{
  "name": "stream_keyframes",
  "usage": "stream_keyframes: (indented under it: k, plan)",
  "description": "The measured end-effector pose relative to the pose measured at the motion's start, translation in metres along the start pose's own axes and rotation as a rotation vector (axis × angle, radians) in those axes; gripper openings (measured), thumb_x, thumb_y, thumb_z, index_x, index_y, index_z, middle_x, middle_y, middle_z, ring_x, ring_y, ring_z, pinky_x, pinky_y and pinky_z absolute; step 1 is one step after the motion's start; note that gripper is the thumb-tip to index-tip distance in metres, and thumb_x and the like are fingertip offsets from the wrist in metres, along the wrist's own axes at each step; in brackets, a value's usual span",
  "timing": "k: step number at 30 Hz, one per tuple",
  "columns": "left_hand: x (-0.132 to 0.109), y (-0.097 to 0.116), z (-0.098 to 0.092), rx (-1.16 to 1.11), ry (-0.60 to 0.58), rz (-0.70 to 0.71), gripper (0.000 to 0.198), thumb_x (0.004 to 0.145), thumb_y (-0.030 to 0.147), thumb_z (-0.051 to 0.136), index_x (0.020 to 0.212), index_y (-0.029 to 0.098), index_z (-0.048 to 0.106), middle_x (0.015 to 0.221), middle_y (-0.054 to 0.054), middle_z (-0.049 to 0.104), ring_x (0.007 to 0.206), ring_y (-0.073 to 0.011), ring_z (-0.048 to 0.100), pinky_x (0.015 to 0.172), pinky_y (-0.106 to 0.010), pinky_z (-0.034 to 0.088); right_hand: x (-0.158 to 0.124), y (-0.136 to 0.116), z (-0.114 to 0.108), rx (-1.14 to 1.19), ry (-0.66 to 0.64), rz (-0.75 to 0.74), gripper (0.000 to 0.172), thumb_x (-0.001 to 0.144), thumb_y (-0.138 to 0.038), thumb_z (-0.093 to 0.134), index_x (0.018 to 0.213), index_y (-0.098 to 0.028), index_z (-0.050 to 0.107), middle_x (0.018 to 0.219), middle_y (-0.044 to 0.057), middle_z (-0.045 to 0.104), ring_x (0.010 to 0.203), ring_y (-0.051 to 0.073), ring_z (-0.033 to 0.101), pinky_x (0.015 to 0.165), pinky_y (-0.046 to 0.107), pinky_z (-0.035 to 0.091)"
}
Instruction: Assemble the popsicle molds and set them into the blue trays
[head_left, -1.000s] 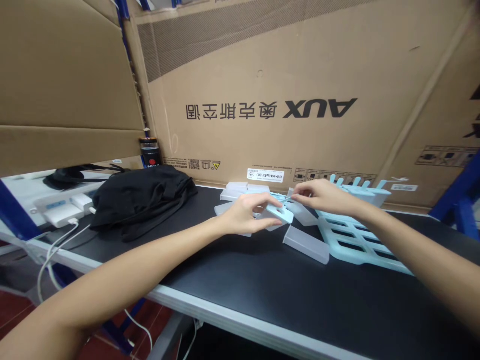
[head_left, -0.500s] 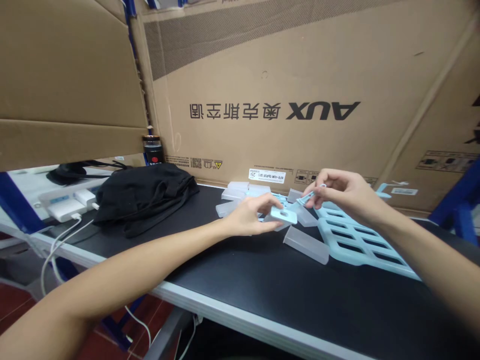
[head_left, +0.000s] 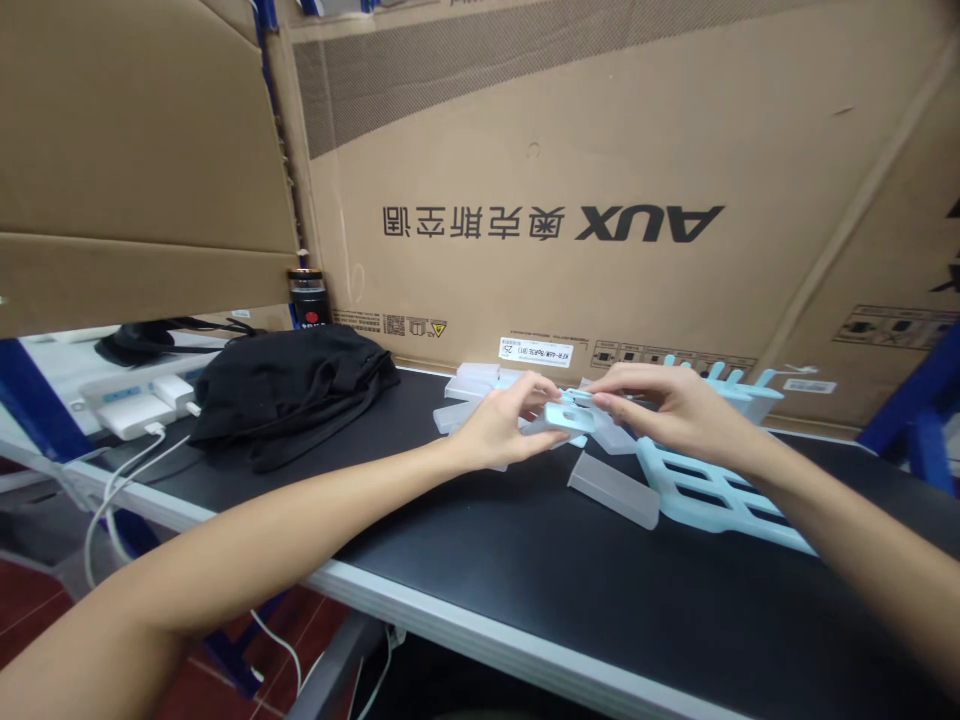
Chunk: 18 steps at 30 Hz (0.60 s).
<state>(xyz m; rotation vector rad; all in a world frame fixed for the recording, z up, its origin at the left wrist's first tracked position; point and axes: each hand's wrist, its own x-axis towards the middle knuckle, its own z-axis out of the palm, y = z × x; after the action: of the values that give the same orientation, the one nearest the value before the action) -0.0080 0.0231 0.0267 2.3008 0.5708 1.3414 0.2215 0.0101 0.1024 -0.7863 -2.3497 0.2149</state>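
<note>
My left hand (head_left: 495, 428) is closed around a small translucent plastic box with a light blue end (head_left: 571, 417) that has a round hole in it. My right hand (head_left: 671, 402) pinches a small light blue plastic piece (head_left: 579, 396) right at the top of that end; I cannot tell whether the two are joined. A loose translucent cover (head_left: 615, 490) lies on the black tabletop just in front of the hands. More translucent boxes (head_left: 474, 380) are heaped behind my left hand. Under my right forearm is a light blue slotted rack (head_left: 694, 505), partly hidden.
A black cloth bag (head_left: 292, 390) lies at left, beside a white power strip (head_left: 139, 405) with trailing cables. Behind it stands a dark jar (head_left: 309, 298). A large cardboard box (head_left: 480, 130) walls off the back. Light blue prongs (head_left: 739, 378) rise behind my right wrist.
My right hand has moved left and slightly down, bringing the small blue piece to the box's blue end. My left hand stays nearly in place, still holding the box.
</note>
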Motion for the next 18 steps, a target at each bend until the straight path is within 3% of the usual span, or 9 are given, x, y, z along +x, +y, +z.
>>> stream_keyframes:
  k: [9, 13, 18]
  plan:
    - [0.0005, -0.0003, 0.0, 0.03, -0.006, -0.031, 0.038, 0.081, 0.034, 0.072, 0.106, 0.02, 0.047, 0.103, -0.007, 0.072, 0.092, -0.019, 0.072, 0.072, -0.03, 0.055, -0.0014, -0.0007, -0.0045, -0.234, -0.176, -0.122, 0.029, 0.096, -0.04, 0.05, 0.101, -0.025, 0.074, 0.09, 0.005, 0.066, 0.071, 0.014, 0.061, 0.063, 0.028, 0.046]
    - [0.0011, 0.0021, 0.0007, 0.043, -0.002, -0.043, 0.039, 0.081, 0.033, 0.072, 0.105, 0.021, 0.044, 0.098, -0.005, 0.073, 0.086, -0.0172, 0.071, 0.07, -0.029, 0.054, -0.0015, -0.0031, -0.0005, -0.201, -0.103, -0.098, 0.03, 0.092, -0.041, 0.056, 0.113, -0.023, 0.068, 0.092, 0.006, 0.067, 0.074, 0.016, 0.063, 0.062, 0.028, 0.049]
    - [0.001, 0.0016, 0.0011, 0.031, -0.001, -0.046, 0.042, 0.081, 0.037, 0.073, 0.105, 0.021, 0.042, 0.095, -0.004, 0.072, 0.085, -0.0171, 0.07, 0.071, -0.03, 0.054, -0.0036, -0.0015, 0.0048, 0.033, -0.051, -0.032, 0.04, 0.088, -0.043, 0.063, 0.121, -0.021, 0.061, 0.101, 0.008, 0.068, 0.085, 0.018, 0.066, 0.074, 0.032, 0.056]
